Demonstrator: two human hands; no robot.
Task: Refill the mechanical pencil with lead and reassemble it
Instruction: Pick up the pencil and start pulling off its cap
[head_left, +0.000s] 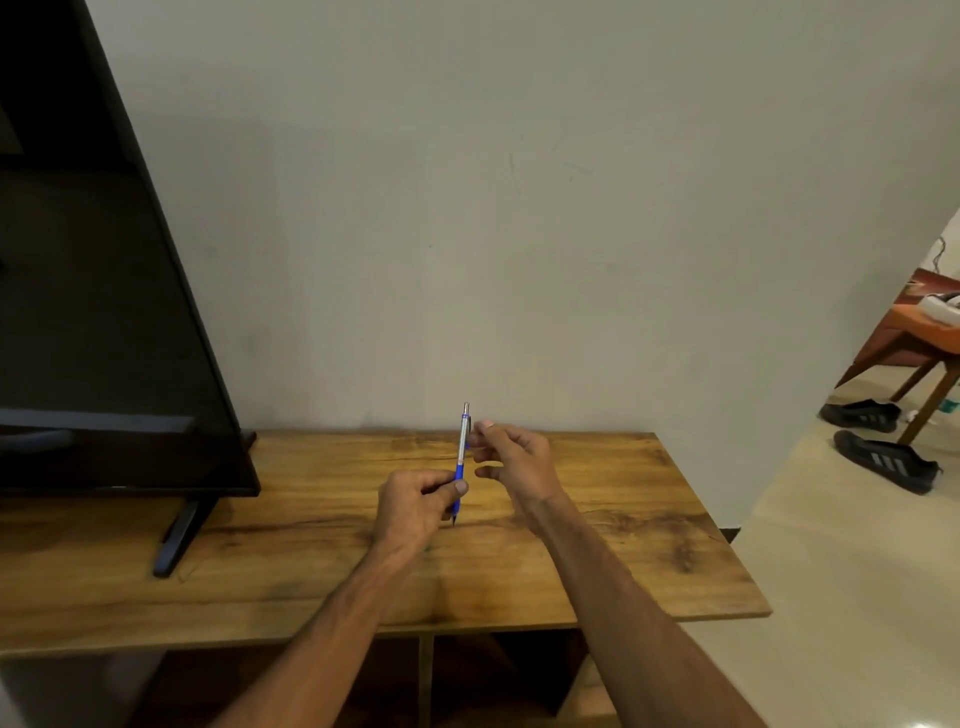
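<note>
A mechanical pencil (462, 441) with a silver upper barrel and a blue grip stands nearly upright above the wooden table (311, 561), tip down. My left hand (415, 506) grips it at the blue lower part, thumb on the front. My right hand (511, 460) hovers just right of the upper barrel, by the clip. Its thumb and forefinger are pinched close to the pencil and its other fingers are curled. Whether they touch the pencil or hold something thin is too small to tell. No loose lead or lead case is visible.
A black television (104, 312) on a slanted foot (179, 540) fills the left of the table. A plain wall rises behind. To the right, the table's edge drops to a tiled floor with dark shoes (883, 460) and a wooden stool (919, 358).
</note>
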